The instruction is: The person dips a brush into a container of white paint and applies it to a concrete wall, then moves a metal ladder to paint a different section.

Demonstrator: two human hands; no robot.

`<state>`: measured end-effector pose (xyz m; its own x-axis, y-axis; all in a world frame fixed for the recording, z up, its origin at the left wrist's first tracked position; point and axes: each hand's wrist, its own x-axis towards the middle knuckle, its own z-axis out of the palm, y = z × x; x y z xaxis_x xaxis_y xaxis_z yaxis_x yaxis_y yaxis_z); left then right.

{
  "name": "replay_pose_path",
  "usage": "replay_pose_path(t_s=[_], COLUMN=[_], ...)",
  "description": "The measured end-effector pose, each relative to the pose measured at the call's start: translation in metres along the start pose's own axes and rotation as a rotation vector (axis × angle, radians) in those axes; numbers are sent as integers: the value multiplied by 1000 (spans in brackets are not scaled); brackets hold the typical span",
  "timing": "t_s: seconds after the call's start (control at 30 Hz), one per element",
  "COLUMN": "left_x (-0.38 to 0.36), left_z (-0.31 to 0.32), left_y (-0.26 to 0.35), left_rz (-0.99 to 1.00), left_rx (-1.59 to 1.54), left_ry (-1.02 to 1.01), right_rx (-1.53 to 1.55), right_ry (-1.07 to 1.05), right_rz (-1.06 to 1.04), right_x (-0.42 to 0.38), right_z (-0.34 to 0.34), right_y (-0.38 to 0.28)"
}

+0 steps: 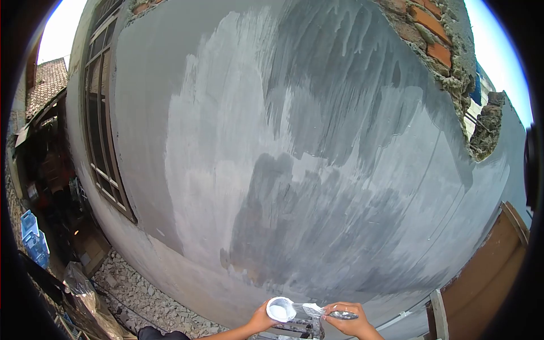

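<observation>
At the bottom middle, my left hand (259, 320) is closed around a small tub (271, 301) with white paint inside. My right hand (352, 326), just to the right, grips the dark handle of a paintbrush (313, 310). White paint coats the brush's bristles, which point left toward the tub's rim. Before me stands a grey plastered wall (147, 130), brushed with pale and darker wet-looking streaks. Some drips run down its upper part.
Below my hands is a paint-spattered rung-like frame (300, 330). A barred window (102, 113) is on the left, with rubble (133, 289) below. Broken brickwork (432, 34) edges the upper right. A brown panel (481, 283) leans at the lower right.
</observation>
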<state>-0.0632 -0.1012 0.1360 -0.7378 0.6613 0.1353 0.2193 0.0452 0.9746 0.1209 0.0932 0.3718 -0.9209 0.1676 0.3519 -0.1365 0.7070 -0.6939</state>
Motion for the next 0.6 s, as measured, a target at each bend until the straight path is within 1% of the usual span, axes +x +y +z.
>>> replay_pose_path(t_s=[0.03,0.07,0.1,0.13,0.17,0.23,0.3,0.37,0.4,0.43,0.47,0.53,0.6], left_x=[0,2,1,-3,-7,-11,-12,-15,-16,-18,-19,-20,-23], left_z=[-2,-3,-4,-7,-11,-17,-24,-29,-31,-31,-30,-28,-25], left_y=[3,8,13,17,20,30,34,31,29,28,26,21,9], left_rz=[-14,2,-30,-69,-109,-116,-115,-109,-102,-94,-88,-86,-85], left_rx=[-1,-5,-46,-85,-123,-146,-168,-187,-195,-277,-359,-357,-349], left_ry=[4,1,25,49,74,62,54,59,59,50,42,47,52], right_rx=[-10,-25,-38,-44,-90,-213,-374,-542,-563,-626,-608,-618,-912], right_ry=[4,16,29,38,48,57,82,141,198,236,285,322,536], right_rz=[-6,-67,-125,-128,-227,-384,-492,-592,-707,-796,-852,-923,-1045], right_x=[7,14,21,30,41,63,91,121,141,161,183,228,264], right_z=[-7,-15,-23,-32,-44,-74,-106,-135,-147,-158,-169,-187,-201], right_y=[-7,-14,-22,-32,-43,-73,-127,-195,-222,-253,-279,-329,-375])
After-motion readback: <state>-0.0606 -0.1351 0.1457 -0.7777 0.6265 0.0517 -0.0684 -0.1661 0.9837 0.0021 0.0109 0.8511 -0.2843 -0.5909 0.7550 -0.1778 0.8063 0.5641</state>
